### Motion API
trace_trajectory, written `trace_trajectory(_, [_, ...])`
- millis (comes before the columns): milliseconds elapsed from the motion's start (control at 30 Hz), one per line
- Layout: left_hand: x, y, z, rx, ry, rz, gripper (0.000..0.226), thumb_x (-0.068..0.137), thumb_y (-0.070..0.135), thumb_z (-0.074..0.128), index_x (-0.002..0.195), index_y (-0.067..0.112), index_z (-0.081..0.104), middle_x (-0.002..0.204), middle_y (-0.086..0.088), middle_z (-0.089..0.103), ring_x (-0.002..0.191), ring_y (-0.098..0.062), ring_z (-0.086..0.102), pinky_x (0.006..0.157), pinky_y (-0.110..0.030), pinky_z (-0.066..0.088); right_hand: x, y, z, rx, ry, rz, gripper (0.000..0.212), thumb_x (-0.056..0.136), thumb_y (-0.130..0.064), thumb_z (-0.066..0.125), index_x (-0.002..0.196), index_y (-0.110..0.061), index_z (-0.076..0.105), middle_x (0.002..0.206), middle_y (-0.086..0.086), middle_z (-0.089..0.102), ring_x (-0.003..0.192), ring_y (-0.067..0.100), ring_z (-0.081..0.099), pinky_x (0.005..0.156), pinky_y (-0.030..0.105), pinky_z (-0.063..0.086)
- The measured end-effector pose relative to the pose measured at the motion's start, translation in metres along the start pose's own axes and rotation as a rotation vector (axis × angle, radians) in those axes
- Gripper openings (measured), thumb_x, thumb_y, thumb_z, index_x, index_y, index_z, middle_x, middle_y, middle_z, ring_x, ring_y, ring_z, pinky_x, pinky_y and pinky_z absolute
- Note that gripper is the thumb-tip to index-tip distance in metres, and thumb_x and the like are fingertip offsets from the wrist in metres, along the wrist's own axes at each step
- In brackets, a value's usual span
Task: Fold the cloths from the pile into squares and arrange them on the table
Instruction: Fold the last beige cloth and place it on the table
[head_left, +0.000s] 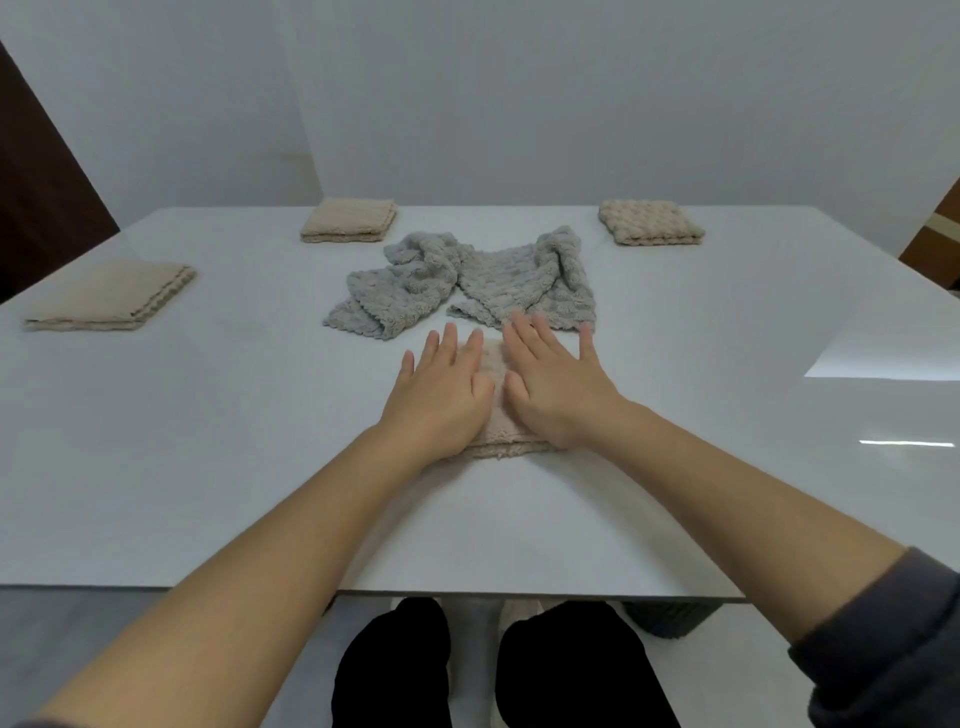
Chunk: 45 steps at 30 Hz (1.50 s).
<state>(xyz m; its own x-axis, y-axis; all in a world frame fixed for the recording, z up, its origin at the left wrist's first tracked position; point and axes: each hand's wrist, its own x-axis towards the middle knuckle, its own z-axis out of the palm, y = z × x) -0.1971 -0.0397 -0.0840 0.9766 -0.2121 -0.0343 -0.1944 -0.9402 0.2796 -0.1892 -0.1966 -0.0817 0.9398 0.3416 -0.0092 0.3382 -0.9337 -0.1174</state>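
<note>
Left hand (441, 400): flat, fingers straight, pressed on the beige cloth (500, 441)
Right hand (553, 389): flat also, pressed on same cloth, just beside the left
Grey pile (467, 283): just beyond the fingertips
Folded squares (349, 221): three, well beyond both hands

My white worktop (208, 467) carried three folded beige cloths (349, 220) (111, 296) (650, 222), a crumpled grey pile (462, 280), and one beige cloth (496, 415) before me.

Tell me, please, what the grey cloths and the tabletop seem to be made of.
The grey cloths look like plush microfibre or terry: fluffy, bumpy pile, scalloped edges. The table looks like glossy white stone or lacquered board, I cannot tell which: it mirrors bright light streaks.
</note>
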Motion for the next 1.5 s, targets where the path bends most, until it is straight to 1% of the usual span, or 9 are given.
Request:
trace_trajectory(133, [-0.001, -0.002, 0.016, 0.112, 0.0, 0.02, 0.058, 0.101, 0.034, 0.016, 0.155, 0.027, -0.003, 0.162, 0.0, -0.01, 0.149, -0.019, -0.011, 0.12, -0.046, -0.005, -0.004, -0.001, 0.016, 0.045, -0.038, -0.015, 0.059, 0.103, -0.034, 0.016, 0.157, -0.018, -0.003, 0.164, -0.003, -0.011, 0.15, 0.015, -0.012, 0.118, 0.054, -0.01])
trace_trajectory(433, [0.001, -0.003, 0.02, 0.12, -0.002, 0.011, 0.058, 0.101, 0.036, 0.016, 0.155, 0.026, -0.002, 0.163, 0.0, -0.009, 0.149, -0.019, -0.011, 0.12, -0.047, -0.005, -0.005, -0.002, 0.017, 0.079, -0.053, 0.01, 0.059, 0.103, -0.035, 0.017, 0.157, -0.019, -0.001, 0.164, -0.004, -0.007, 0.15, 0.014, -0.008, 0.118, 0.056, -0.007])
trace_trajectory(633, [-0.009, -0.004, 0.017, -0.07, 0.081, -0.062, 0.059, 0.099, 0.035, 0.023, 0.155, 0.026, 0.006, 0.162, -0.009, -0.009, 0.148, -0.03, -0.009, 0.12, -0.045, -0.003, -0.004, -0.001, 0.014, 0.102, -0.071, 0.004, 0.059, 0.103, -0.034, 0.018, 0.157, -0.018, 0.0, 0.164, -0.004, -0.007, 0.15, 0.015, -0.009, 0.118, 0.055, -0.008])
trace_trajectory(800, [-0.019, -0.009, 0.018, 0.008, 0.077, -0.036, 0.058, 0.1, 0.036, 0.017, 0.155, 0.027, 0.003, 0.162, -0.004, -0.012, 0.149, -0.018, 0.001, 0.117, -0.052, -0.013, -0.002, 0.001, 0.011, 0.14, -0.074, -0.024, 0.06, 0.103, -0.034, 0.02, 0.157, -0.016, 0.0, 0.164, -0.001, -0.007, 0.15, 0.018, -0.009, 0.12, 0.05, -0.005])
trace_trajectory(967, [-0.008, 0.008, 0.02, 0.032, 0.088, -0.037, 0.057, 0.099, 0.036, 0.016, 0.155, 0.027, 0.004, 0.162, -0.004, -0.01, 0.149, -0.017, 0.007, 0.115, -0.055, -0.015, -0.003, 0.015, 0.009, 0.203, -0.045, -0.041, 0.06, 0.103, -0.031, 0.023, 0.157, -0.014, 0.003, 0.164, 0.001, -0.005, 0.15, 0.021, -0.008, 0.121, 0.042, 0.0])
trace_trajectory(1200, [0.021, 0.062, 0.033, 0.036, 0.078, -0.015, 0.058, 0.098, 0.034, 0.017, 0.155, 0.025, 0.004, 0.162, -0.006, -0.009, 0.149, -0.019, 0.002, 0.116, -0.054, -0.012, -0.012, 0.071, 0.002, 0.229, -0.02, -0.007, 0.059, 0.104, -0.029, 0.023, 0.157, -0.013, 0.004, 0.164, 0.003, -0.002, 0.151, 0.021, -0.006, 0.121, 0.041, 0.002])
trace_trajectory(1300, [0.036, 0.096, 0.04, -0.032, 0.077, -0.023, 0.06, 0.098, 0.031, 0.02, 0.155, 0.023, 0.004, 0.162, -0.006, -0.011, 0.149, -0.024, 0.001, 0.119, -0.05, -0.007, -0.016, 0.104, -0.002, 0.255, -0.017, 0.004, 0.058, 0.104, -0.028, 0.024, 0.157, -0.012, 0.006, 0.164, 0.004, -0.001, 0.151, 0.022, -0.006, 0.121, 0.04, 0.002])
trace_trajectory(1400, [0.048, 0.127, 0.043, -0.273, 0.092, -0.061, 0.066, 0.096, 0.028, 0.033, 0.155, 0.02, 0.004, 0.162, -0.005, -0.011, 0.148, -0.026, 0.006, 0.12, -0.044, 0.01, -0.021, 0.138, -0.006, 0.348, 0.009, 0.025, 0.058, 0.103, -0.027, 0.029, 0.156, -0.014, 0.01, 0.164, 0.003, 0.0, 0.151, 0.02, -0.006, 0.121, 0.035, 0.003])
trace_trajectory(1500, [0.059, 0.141, 0.035, -0.51, 0.201, -0.153, 0.072, 0.091, 0.026, 0.049, 0.153, 0.015, 0.014, 0.16, -0.006, 0.012, 0.141, -0.022, 0.027, 0.112, -0.035, 0.028, -0.025, 0.158, -0.007, 0.465, 0.054, 0.051, 0.06, 0.101, -0.028, 0.036, 0.156, -0.02, 0.014, 0.164, -0.001, 0.001, 0.151, 0.017, -0.005, 0.12, 0.033, 0.005])
